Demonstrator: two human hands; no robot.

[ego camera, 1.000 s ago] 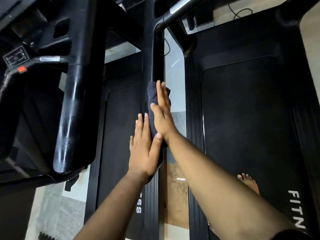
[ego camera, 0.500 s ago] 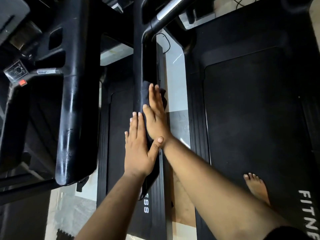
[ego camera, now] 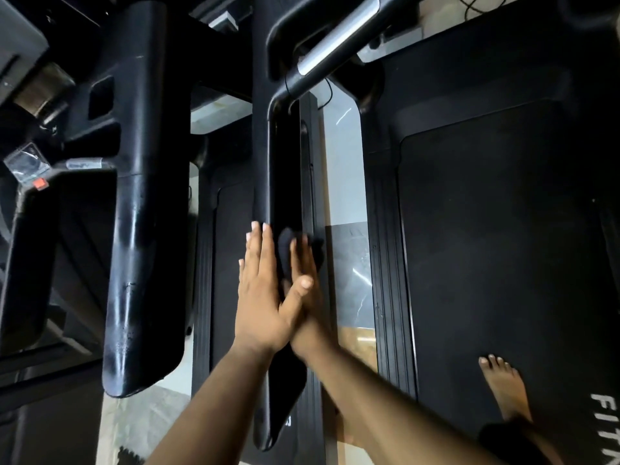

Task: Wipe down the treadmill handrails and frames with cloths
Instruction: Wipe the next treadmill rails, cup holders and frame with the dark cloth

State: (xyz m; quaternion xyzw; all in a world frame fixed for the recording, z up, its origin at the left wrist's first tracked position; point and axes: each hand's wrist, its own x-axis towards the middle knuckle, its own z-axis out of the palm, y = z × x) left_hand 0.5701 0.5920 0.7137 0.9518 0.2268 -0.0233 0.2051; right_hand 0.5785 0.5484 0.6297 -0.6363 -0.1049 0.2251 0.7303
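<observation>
A black treadmill handrail (ego camera: 268, 156) runs away from me down the middle of the view. A dark cloth (ego camera: 286, 251) is wrapped over it, and its loose end (ego camera: 285, 380) hangs below my wrists. My left hand (ego camera: 261, 297) lies flat against the rail's left side, fingers straight and together. My right hand (ego camera: 307, 283) presses the cloth against the rail's right side. The two hands clamp the rail and cloth between them, with my left thumb lying over the right hand.
A wider black handrail arm (ego camera: 144, 229) stands to the left, next to the console frame with a red tag (ego camera: 40, 184). A silver grip bar (ego camera: 335, 38) crosses at the top. The neighbouring treadmill belt (ego camera: 503, 229) carries a bare foot (ego camera: 503, 387). Tiled floor (ego camera: 349, 263) shows between the machines.
My right hand has slid back along the rail toward me with the cloth, so its fingertips now sit level with the left hand's. The view has tilted.
</observation>
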